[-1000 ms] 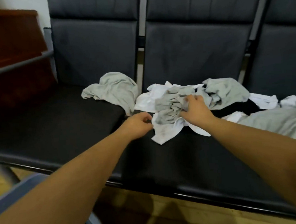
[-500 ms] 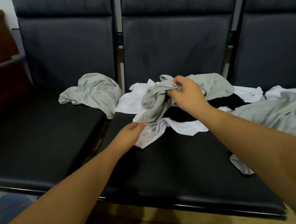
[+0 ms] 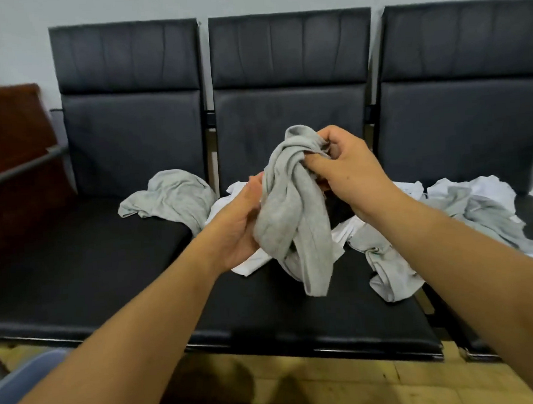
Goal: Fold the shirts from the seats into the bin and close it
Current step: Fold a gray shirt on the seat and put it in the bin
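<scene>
A crumpled grey shirt (image 3: 294, 212) hangs in the air over the middle seat (image 3: 313, 317). My right hand (image 3: 348, 175) grips its bunched top. My left hand (image 3: 240, 225) holds its left side lower down. Another grey shirt (image 3: 171, 198) lies on the left seat. White shirts (image 3: 250, 265) and a black one lie under the lifted shirt, partly hidden. A grey piece (image 3: 388, 269) lies on the middle seat's right side. More grey and white shirts (image 3: 477, 207) are piled on the right seat. The bin's body is not clearly seen.
Three black padded seats stand in a row against a pale wall. A dark wooden piece of furniture (image 3: 9, 149) and a metal armrest bar (image 3: 22, 166) are at the left. A blue-grey rim (image 3: 23, 382) shows at the bottom left. The floor is yellowish wood.
My right hand has lifted the grey shirt up off the pile. My left hand has come up and taken hold of it. The view has tilted up.
</scene>
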Motion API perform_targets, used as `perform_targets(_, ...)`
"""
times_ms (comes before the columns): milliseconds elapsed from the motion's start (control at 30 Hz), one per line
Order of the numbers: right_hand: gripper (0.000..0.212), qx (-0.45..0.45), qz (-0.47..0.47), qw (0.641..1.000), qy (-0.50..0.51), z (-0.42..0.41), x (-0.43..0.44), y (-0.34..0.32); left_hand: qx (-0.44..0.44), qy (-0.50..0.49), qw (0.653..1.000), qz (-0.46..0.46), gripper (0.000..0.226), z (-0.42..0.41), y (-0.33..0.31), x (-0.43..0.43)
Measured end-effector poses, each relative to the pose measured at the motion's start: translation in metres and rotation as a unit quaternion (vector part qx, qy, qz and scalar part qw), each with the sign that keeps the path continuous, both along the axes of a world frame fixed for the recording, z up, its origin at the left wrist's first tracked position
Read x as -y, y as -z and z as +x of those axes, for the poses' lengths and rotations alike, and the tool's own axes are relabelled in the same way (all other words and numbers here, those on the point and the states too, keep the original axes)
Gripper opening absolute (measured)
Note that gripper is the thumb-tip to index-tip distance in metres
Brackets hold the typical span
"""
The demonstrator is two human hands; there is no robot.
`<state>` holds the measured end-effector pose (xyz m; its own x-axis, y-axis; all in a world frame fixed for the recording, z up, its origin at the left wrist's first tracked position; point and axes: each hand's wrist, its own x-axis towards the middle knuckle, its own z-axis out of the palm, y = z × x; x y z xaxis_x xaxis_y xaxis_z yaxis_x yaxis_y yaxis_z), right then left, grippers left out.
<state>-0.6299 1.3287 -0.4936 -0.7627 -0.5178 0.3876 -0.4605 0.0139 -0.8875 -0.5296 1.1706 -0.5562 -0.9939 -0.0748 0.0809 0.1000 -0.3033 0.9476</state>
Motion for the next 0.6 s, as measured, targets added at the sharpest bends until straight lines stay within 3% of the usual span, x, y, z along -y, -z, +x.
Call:
perform_targets(100,0.02,0.006,0.014,1.0,-0.016,0.013,-0.013,-0.006,0.005,-0.038,0.99,-0.139,0.058,0.015,-0.011,-0.008)
perform_targets(167,0.017,0.006,0.022,0.999,-0.029,0.023,-0.023,-0.011,0.015,-0.097,0.969,-0.227,0.047,0.026,-0.02,-0.012)
perform_targets(300,0.012,-0.051,0.075,0.996,-0.018,0.029,-0.043,-0.003,0.01,-0.217,0.931,-0.295,0.017,0.051,-0.018,-0.006)
perform_targets(433,0.013,-0.082,0.124,0.989,-0.013,0.03,-0.06,0.02,0.013,-0.224,0.9,-0.374,0.012,0.071,-0.016,-0.004)
perform_targets(600,0.013,0.116,0.015,0.988,-0.104,0.025,-0.074,0.021,0.001,-0.24,0.911,-0.336,0.022,0.075,-0.027,-0.008)
